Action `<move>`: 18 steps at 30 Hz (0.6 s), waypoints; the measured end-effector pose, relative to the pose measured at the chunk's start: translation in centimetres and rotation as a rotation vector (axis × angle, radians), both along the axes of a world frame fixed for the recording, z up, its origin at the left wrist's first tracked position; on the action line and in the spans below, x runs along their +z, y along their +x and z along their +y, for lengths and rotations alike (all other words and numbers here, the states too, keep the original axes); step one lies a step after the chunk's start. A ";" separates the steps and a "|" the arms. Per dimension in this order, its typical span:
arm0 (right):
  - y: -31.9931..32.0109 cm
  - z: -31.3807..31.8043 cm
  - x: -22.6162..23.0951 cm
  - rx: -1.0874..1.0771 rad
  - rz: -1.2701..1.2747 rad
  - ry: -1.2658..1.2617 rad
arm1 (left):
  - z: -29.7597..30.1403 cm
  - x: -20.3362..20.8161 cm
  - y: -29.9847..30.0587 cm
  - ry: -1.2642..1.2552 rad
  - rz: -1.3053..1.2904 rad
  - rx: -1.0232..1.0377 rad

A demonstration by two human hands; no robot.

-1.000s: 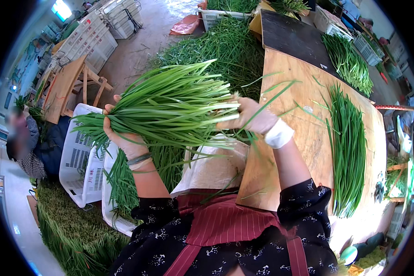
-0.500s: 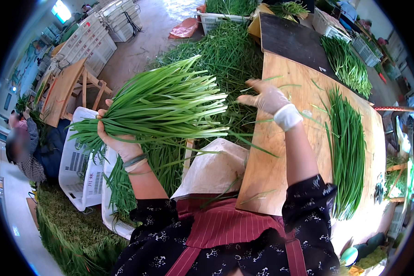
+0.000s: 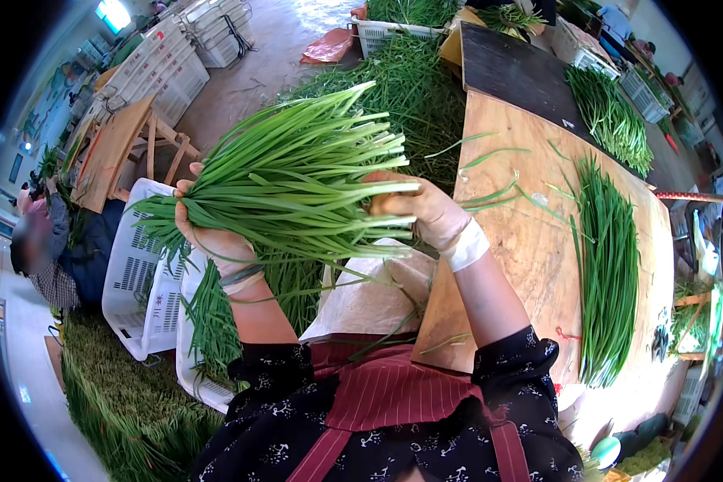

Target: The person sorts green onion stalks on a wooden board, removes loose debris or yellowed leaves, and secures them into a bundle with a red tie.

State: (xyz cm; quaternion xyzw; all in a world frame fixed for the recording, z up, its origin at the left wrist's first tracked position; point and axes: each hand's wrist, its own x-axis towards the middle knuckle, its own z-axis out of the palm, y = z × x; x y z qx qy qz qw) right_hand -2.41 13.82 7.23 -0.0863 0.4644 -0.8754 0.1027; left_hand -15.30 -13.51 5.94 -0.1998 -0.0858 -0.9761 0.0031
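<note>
Bundle of green stalks sits in my left hand, wrapped round its leafy end, right hand curled at the pale stem ends, can't tell if pinching; probably light, limp, bruisable, so grip firmer stems gently.

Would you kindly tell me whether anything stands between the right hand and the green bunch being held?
Nothing visible does: the right hand touches the green bunch at its pale stalk ends, while the left hand holds the leafy end.
</note>
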 end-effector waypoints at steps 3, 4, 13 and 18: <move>0.6 -0.3 2.0 0.068 -0.072 0.413 | 0.9 1.0 0.9 0.037 -0.019 -0.030; 0.2 -0.3 1.6 0.124 0.016 0.452 | 0.4 0.8 0.9 0.018 0.034 -0.078; 0.8 -5.0 1.7 -0.183 -0.002 0.364 | 1.5 1.5 1.4 -0.067 0.043 0.066; 2.0 -5.6 1.4 -0.122 -0.129 -0.034 | 1.5 1.3 1.6 0.017 0.067 -0.087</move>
